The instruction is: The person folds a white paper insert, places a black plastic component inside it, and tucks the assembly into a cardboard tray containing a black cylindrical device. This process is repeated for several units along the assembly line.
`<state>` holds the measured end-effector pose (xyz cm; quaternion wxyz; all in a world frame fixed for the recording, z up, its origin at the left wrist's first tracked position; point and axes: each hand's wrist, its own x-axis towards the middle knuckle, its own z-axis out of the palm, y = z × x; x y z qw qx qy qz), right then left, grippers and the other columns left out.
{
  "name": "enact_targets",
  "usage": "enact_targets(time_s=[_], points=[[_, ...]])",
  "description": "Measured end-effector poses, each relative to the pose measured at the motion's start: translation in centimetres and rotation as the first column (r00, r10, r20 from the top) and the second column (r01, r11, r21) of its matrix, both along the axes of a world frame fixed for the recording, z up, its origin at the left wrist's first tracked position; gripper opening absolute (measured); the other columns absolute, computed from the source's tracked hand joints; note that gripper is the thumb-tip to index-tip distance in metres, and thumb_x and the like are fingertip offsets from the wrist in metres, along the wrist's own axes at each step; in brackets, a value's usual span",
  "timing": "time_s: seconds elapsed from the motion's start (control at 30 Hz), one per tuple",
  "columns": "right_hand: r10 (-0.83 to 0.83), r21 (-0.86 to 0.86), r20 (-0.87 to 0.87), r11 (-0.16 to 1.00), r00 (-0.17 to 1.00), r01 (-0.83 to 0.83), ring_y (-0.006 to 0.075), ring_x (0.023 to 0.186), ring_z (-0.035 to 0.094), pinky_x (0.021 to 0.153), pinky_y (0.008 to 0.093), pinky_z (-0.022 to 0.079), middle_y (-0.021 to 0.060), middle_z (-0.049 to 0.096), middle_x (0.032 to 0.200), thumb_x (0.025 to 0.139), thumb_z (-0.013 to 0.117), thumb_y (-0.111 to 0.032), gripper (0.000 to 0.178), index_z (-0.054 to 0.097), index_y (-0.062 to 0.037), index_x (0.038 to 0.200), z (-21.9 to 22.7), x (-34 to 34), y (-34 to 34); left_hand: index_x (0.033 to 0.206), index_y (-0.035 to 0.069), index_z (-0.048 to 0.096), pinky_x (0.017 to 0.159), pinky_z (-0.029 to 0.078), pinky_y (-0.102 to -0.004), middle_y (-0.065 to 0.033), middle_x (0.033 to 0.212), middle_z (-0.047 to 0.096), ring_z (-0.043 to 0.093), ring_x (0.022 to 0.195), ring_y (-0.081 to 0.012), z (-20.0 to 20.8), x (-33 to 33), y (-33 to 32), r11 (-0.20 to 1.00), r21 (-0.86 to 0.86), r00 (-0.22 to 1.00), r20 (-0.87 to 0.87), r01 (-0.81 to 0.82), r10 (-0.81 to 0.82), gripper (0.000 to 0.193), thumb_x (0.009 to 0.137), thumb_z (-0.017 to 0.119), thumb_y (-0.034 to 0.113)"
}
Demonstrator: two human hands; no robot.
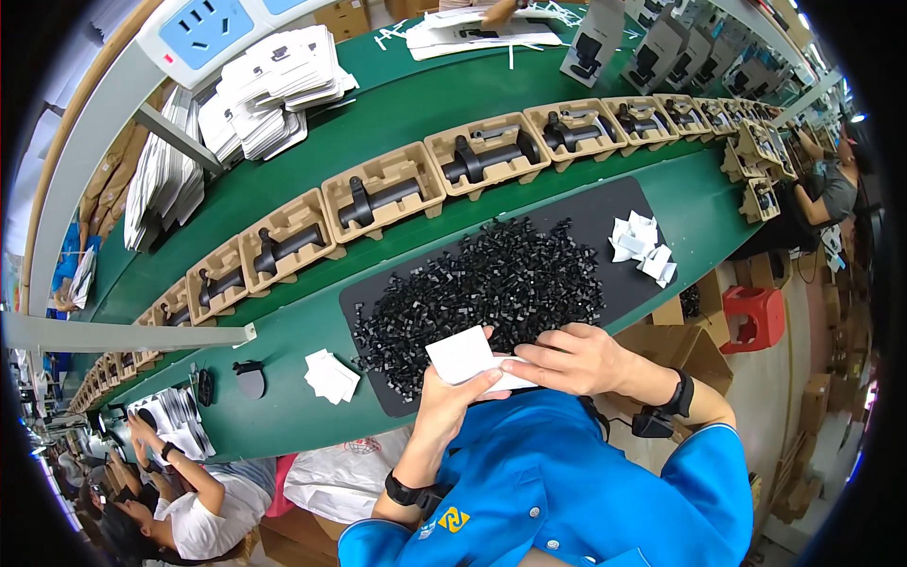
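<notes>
Close to my body, my left hand (444, 402) grips a small folded white card (461, 355) with one broad panel standing up. The fingers of my right hand (581, 361) are bent and pinch the card's lower right part, so both hands are on it. Just beyond them spreads a large heap of small black parts (491, 279) on a dark grey mat (619, 203). Left of the heap lies a small stack of flat white cards (331, 378). Several crumpled or folded white pieces (642, 248) rest at the mat's right end.
Brown moulded trays (383, 200) holding black devices line the green conveyor beyond the bench. A grey metal bar (132, 335) juts in from the left. Stacked white cartons (269, 94) stand at the far left. Co-workers sit at both sides; a red stool (753, 319) is at right.
</notes>
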<state>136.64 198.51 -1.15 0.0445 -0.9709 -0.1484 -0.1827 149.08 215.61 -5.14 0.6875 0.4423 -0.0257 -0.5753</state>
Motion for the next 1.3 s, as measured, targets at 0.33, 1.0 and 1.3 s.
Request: enact_targets(time_s=[0.33, 1.0, 1.3], points=[[0.096, 0.719, -0.645, 0.413, 0.758, 0.559, 0.0165, 0.066, 0.062, 0.058, 0.0275, 0.049, 0.0081, 0.065, 0.08, 0.075, 0.072, -0.018, 0.021, 0.069, -0.0037, 0.09, 2.7, 1.5, -1.1, 0.125, -0.007, 0.048, 0.075, 0.054, -0.0263, -0.0133, 0.097, 0.066, 0.063, 0.087, -0.0145, 1.0, 1.1, -0.4, 0.995, 0.007, 0.976, 0.194, 0.104, -0.104, 0.051, 0.076, 0.064, -0.006], [0.122, 0.597, -0.606, 0.723, 0.786, 0.348, 0.0254, 0.069, 0.061, 0.059, 0.0361, 0.047, 0.0069, 0.062, 0.07, 0.073, 0.07, -0.028, 0.022, 0.067, -0.0065, 0.069, -2.2, 2.8, -9.4, 0.106, -0.006, 0.059, 0.05, 0.053, -0.026, -0.0134, 0.079, 0.065, 0.065, 0.064, -0.0191, -5.4, 1.2, -4.4, 0.894, 0.174, 0.789, 0.558, -0.413, 0.255, 0.032, 0.086, 0.06, 0.018], [-0.797, -0.032, -0.224, 0.581, 0.561, 0.813, 0.0256, 0.069, 0.066, 0.059, 0.0368, 0.05, 0.011, 0.066, 0.075, 0.073, 0.067, -0.027, 0.02, 0.066, -0.0076, 0.069, -16.3, 15.0, -27.0, 0.129, 0.002, 0.042, 0.051, 0.057, -0.0316, -0.0181, 0.096, 0.062, 0.066, 0.075, -0.0273, -6.3, 1.7, -1.6, 0.774, 0.239, 0.807, 0.26, -0.586, 0.531, 0.046, 0.094, 0.047, 0.031]])
